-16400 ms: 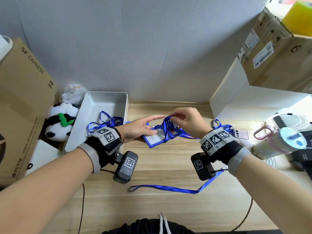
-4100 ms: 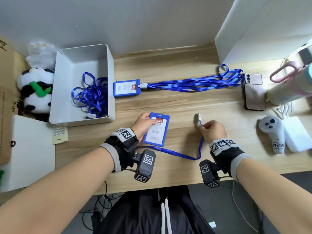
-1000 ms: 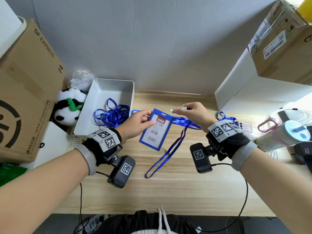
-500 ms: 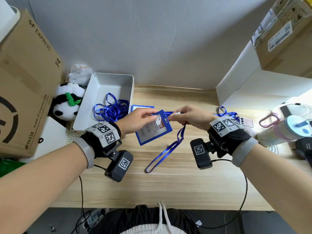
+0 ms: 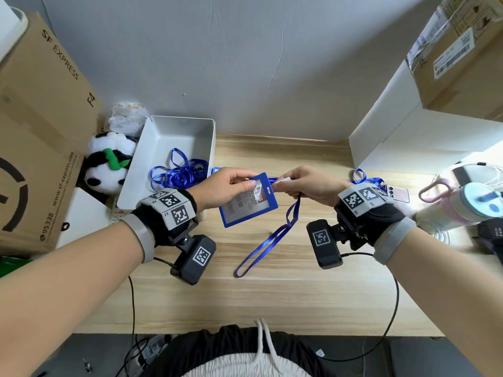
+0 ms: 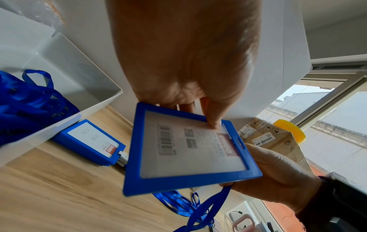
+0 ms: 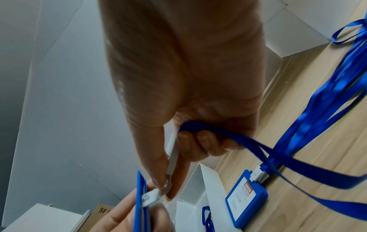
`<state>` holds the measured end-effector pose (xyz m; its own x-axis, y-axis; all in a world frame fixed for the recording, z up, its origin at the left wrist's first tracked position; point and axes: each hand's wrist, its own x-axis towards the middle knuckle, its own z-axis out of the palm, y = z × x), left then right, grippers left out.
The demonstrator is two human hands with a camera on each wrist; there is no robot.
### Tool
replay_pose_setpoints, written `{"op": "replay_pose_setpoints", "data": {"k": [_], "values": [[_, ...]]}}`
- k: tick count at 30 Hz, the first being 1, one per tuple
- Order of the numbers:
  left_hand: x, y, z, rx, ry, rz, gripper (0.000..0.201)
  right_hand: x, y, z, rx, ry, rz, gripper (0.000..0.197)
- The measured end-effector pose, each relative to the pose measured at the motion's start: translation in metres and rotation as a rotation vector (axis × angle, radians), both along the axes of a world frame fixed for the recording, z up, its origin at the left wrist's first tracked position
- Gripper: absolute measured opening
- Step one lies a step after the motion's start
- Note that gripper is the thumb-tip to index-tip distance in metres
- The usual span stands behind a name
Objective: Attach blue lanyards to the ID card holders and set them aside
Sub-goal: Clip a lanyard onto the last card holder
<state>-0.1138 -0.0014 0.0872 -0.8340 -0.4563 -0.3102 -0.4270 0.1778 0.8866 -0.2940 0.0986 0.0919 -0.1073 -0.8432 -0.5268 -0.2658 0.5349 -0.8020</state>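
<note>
My left hand (image 5: 234,185) pinches a blue ID card holder (image 5: 249,201) above the desk, thumb on its clear face (image 6: 213,124). The holder (image 6: 188,150) has a slot at its top edge. My right hand (image 5: 296,183) pinches the white clip (image 7: 171,158) of a blue lanyard (image 5: 272,238). The clip's strap tip (image 7: 152,196) touches the holder's slotted edge (image 7: 142,204). The lanyard hangs down to the desk in a loop. Behind lies a finished holder (image 7: 247,201) with its lanyard (image 7: 317,113) clipped on.
A white tray (image 5: 190,131) at the back left holds several loose blue lanyards (image 5: 179,172). A panda toy (image 5: 106,161) and a cardboard box (image 5: 40,131) stand left. A phone (image 5: 398,193), a pink bottle (image 5: 460,205) and white boxes (image 5: 408,142) crowd the right.
My hands have drawn together; the lanyard clip now touches the holder's slotted edge. The holder has tilted flatter, its top toward my right hand.
</note>
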Motion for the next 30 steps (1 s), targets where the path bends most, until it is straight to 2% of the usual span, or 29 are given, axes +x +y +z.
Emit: {"op": "replay_pose_setpoints", "data": {"k": [3, 7, 14, 20, 21, 24, 27, 30], "values": [[0.0, -0.001, 0.001, -0.008, 0.006, -0.011, 0.026, -0.002, 0.0, -0.001, 0.006, -0.03, -0.016, 0.023], [0.0, -0.002, 0.001, -0.015, -0.001, -0.013, 0.025, -0.004, 0.0, -0.001, 0.009, -0.046, -0.013, 0.011], [-0.003, -0.002, -0.002, -0.028, -0.001, -0.023, 0.024, -0.004, -0.001, -0.002, 0.0, -0.037, 0.029, 0.017], [-0.006, -0.005, -0.008, -0.056, -0.013, 0.044, 0.031, -0.003, 0.001, -0.003, -0.059, -0.182, 0.035, 0.008], [-0.006, -0.005, -0.01, -0.063, -0.015, 0.055, 0.03, -0.002, 0.002, -0.003, -0.07, -0.155, 0.05, 0.006], [-0.008, -0.004, -0.013, -0.087, -0.005, 0.06, 0.028, 0.0, 0.001, -0.004, -0.073, 0.031, 0.091, 0.018], [-0.01, -0.003, -0.016, -0.119, -0.02, 0.073, 0.029, 0.005, -0.003, -0.007, -0.075, 0.149, 0.088, 0.022], [-0.012, -0.007, -0.02, -0.077, -0.038, 0.138, 0.031, 0.007, -0.006, -0.012, -0.109, 0.263, 0.089, 0.022]]}}
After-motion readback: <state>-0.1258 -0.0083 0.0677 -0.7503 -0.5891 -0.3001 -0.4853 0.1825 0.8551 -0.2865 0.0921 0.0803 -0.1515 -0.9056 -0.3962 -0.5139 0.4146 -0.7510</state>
